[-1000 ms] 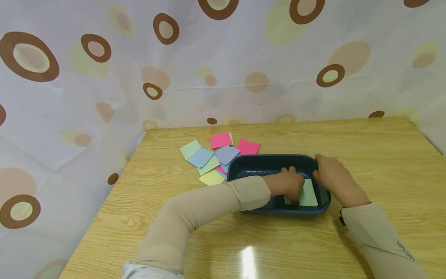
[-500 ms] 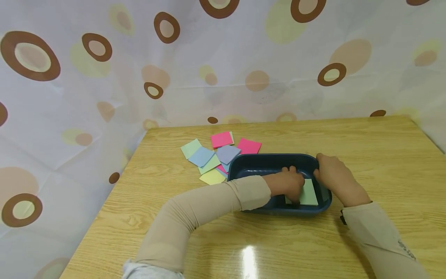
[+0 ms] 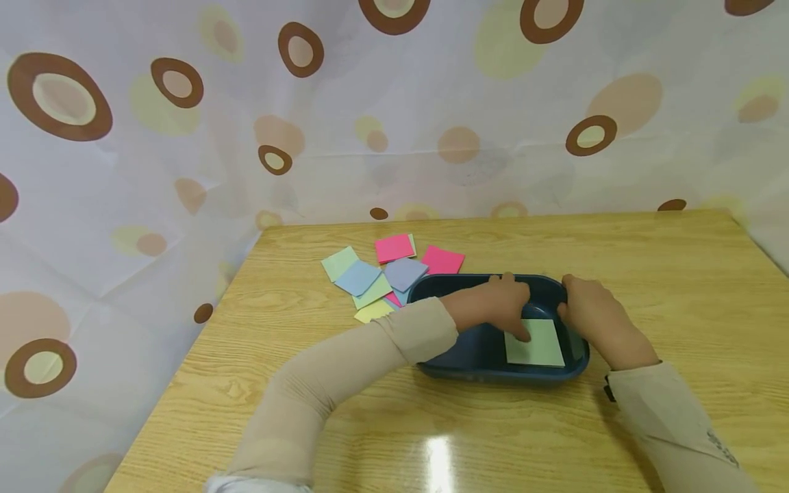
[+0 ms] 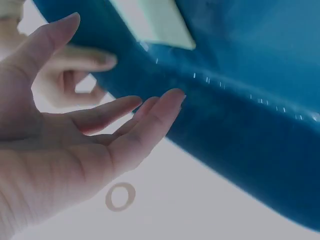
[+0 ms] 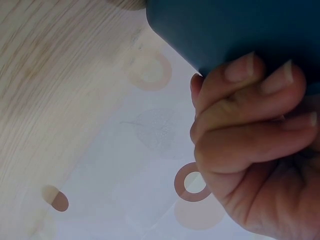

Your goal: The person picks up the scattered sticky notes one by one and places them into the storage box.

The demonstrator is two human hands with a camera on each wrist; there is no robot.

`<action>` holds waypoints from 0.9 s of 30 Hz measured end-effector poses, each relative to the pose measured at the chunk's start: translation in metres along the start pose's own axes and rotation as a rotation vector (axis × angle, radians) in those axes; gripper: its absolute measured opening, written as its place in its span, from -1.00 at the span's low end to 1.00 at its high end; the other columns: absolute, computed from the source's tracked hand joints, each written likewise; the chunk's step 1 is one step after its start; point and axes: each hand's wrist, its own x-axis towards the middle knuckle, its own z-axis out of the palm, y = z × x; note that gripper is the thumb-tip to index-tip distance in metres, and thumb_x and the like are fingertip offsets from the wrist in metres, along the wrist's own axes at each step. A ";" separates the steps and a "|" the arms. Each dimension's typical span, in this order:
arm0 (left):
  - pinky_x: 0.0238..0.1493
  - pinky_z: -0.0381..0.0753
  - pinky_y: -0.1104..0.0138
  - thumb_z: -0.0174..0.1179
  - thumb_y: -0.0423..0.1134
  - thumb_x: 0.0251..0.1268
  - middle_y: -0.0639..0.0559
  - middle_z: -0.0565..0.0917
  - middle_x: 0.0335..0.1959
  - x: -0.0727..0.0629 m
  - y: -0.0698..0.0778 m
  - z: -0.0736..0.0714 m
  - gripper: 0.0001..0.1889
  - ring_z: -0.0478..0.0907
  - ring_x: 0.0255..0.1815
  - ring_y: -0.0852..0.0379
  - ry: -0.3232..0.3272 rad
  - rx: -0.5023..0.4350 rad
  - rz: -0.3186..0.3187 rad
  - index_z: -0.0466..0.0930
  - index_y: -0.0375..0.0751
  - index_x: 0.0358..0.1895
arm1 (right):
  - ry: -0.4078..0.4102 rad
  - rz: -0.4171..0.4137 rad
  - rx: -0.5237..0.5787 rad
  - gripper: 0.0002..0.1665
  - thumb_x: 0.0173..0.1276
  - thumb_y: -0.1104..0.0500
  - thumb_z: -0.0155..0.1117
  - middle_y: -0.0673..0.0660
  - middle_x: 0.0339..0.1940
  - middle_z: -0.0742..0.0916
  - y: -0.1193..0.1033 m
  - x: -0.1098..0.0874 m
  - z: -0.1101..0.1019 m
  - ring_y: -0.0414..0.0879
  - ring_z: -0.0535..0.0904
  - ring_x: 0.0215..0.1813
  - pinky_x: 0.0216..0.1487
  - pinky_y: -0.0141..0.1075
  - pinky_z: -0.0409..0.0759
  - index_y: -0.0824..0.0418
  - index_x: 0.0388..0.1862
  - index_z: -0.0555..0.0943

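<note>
A dark blue plastic basin (image 3: pixel 493 375) stands on the table, with a pale green square of paper (image 3: pixel 537 348) flat on its floor at the right end. Over the basin is my left hand (image 3: pixel 496 305), its thumb overlapping the paper's edge in the head view. In the left wrist view the left hand (image 4: pixel 85 140) holds nothing, fingers loosely bent and thumb apart, beside the basin wall. My right hand (image 3: pixel 594 325) grips the basin's right rim. The right wrist view shows the fingers (image 5: pixel 250 135) curled against the outer wall.
Left of and behind the basin lies a loose spread of coloured paper squares: pink (image 3: pixel 394 248), blue (image 3: pixel 359 278), light green (image 3: pixel 339 263) and yellow (image 3: pixel 372 312). The wooden table (image 3: pixel 246 329) meets a circle-patterned sheet (image 3: pixel 370 103) at the back.
My left hand has lifted off the green paper and moved back and left, baring more of it. The right hand stays on the rim.
</note>
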 end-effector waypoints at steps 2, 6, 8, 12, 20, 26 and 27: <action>-0.02 0.38 0.37 0.24 0.15 0.22 0.03 0.46 0.09 -0.006 -0.009 -0.006 -0.38 0.32 0.04 0.14 0.041 -0.053 -0.002 0.42 -0.13 0.24 | 0.005 0.004 -0.001 -0.63 0.29 0.38 0.17 0.55 -0.23 0.59 0.000 0.000 0.000 0.28 0.59 -0.31 -0.40 0.00 0.55 0.65 -0.04 0.37; 0.14 0.39 0.35 0.24 0.07 0.25 -0.07 0.43 0.24 -0.019 -0.037 -0.015 -0.29 0.35 0.23 0.08 0.158 -0.214 -0.053 0.29 -0.24 0.37 | 0.003 0.010 0.007 -0.60 0.30 0.39 0.16 0.56 -0.21 0.59 0.001 -0.001 0.000 0.25 0.59 -0.31 -0.41 -0.01 0.55 0.66 0.01 0.35; 0.21 0.38 0.32 0.25 0.03 0.26 -0.11 0.40 0.31 -0.026 -0.058 -0.017 -0.26 0.33 0.31 0.03 0.223 -0.324 -0.100 0.24 -0.28 0.41 | 0.001 0.010 0.012 -0.56 0.29 0.39 0.15 0.58 -0.19 0.58 0.001 -0.002 0.001 0.24 0.58 -0.32 -0.41 -0.02 0.55 0.67 0.05 0.33; 0.27 0.36 0.23 0.25 -0.04 0.27 -0.16 0.37 0.35 -0.042 -0.111 -0.010 -0.25 0.33 0.34 -0.03 0.319 -0.529 -0.225 0.20 -0.34 0.42 | 0.013 -0.004 0.006 -0.53 0.28 0.40 0.15 0.61 -0.16 0.58 0.002 -0.001 0.002 0.26 0.60 -0.31 -0.41 -0.02 0.57 0.70 0.08 0.32; -0.11 0.52 0.16 0.38 0.01 0.09 -0.22 0.56 -0.11 -0.031 -0.239 0.061 -0.41 0.50 -0.14 -0.05 0.346 -0.539 -0.500 0.49 -0.44 -0.02 | 0.022 -0.008 -0.002 -0.50 0.28 0.40 0.15 0.63 -0.15 0.57 0.000 -0.001 0.004 0.30 0.60 -0.30 -0.42 -0.03 0.57 0.72 0.09 0.31; 0.00 0.54 0.15 0.43 0.10 0.02 -0.25 0.56 0.00 -0.023 -0.271 0.094 -0.22 0.51 -0.02 -0.09 0.223 -0.515 -0.610 0.43 -0.49 0.12 | 0.013 0.008 0.009 -0.52 0.28 0.40 0.15 0.61 -0.17 0.58 0.001 -0.002 0.004 0.24 0.60 -0.35 -0.47 -0.06 0.56 0.70 0.08 0.32; 0.01 0.53 0.15 0.42 0.09 0.03 -0.26 0.55 0.01 -0.027 -0.266 0.092 -0.22 0.50 0.00 -0.10 0.216 -0.514 -0.614 0.43 -0.51 0.12 | 0.011 0.011 0.009 -0.52 0.28 0.40 0.15 0.61 -0.16 0.58 0.001 -0.002 0.004 0.25 0.60 -0.33 -0.46 -0.05 0.56 0.70 0.09 0.31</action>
